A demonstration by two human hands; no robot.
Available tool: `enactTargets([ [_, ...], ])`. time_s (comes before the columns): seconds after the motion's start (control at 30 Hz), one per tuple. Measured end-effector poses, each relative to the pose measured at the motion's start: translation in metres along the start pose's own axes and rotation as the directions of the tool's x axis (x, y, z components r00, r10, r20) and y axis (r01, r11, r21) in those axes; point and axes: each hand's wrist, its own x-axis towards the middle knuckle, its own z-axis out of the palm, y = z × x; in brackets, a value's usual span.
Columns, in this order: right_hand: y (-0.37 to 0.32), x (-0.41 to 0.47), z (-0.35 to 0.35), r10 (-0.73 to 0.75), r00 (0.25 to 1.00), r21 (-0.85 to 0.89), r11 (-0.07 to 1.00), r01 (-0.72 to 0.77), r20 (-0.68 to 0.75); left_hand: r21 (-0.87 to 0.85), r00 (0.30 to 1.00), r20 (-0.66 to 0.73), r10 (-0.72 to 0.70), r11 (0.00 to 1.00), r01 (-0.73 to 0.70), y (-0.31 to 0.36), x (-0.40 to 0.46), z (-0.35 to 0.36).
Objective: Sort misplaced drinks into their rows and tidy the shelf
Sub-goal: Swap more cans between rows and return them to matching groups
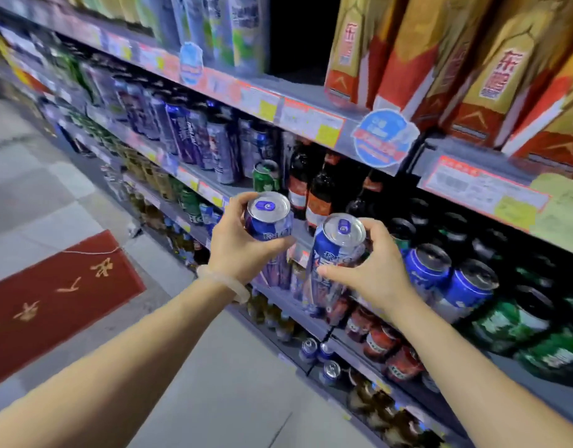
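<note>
My left hand (238, 245) grips a tall blue can (268, 221) with a silver lid and blue tab. My right hand (374, 266) grips a second tall blue can (335, 250) of the same kind, tilted slightly left. Both cans are held in the air in front of the drinks shelf (278, 103), just off its middle level. A row of similar tall blue and purple cans (194, 137) stands on that level to the upper left. A lone green can (265, 177) sits beside dark bottles (314, 189) behind my hands.
Short blue cans (450, 276) and green cans (511, 321) fill the level right of my right hand. Gold and red cartons (440, 59) stand on the top level. Lower levels hold red jars (385, 344) and more cans. A red mat (52, 295) lies on the tiled floor at left.
</note>
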Motion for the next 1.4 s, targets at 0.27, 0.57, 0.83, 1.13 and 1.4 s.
enactTargets([
  [0.27, -0.021, 0.065, 0.090, -0.036, 0.999, -0.012, 0.999, 0.036, 0.022, 0.018, 0.993, -0.109, -0.034, 0.999, 0.036, -0.042, 0.054, -0.071],
  [0.57, -0.028, 0.129, 0.144, -0.003, 1.000, -0.017, 1.000, 0.004, 0.024, 0.035, 0.986, -0.148, -0.072, 0.996, 0.078, -0.088, 0.122, -0.101],
  [0.83, -0.040, 0.182, 0.168, 0.017, 0.999, 0.012, 1.000, -0.016, -0.044, 0.034, 0.999, -0.031, -0.009, 0.999, 0.010, -0.101, 0.210, -0.094],
  [1.13, -0.037, 0.195, 0.186, 0.145, 0.972, -0.076, 0.984, -0.161, -0.187, -0.002, 0.980, 0.199, -0.008, 1.000, 0.009, -0.120, 0.262, -0.068],
  [1.4, -0.042, 0.189, 0.205, 0.219, 0.901, -0.077, 0.961, -0.266, -0.373, 0.112, 0.947, 0.293, 0.130, 0.979, -0.169, -0.135, 0.276, -0.059],
])
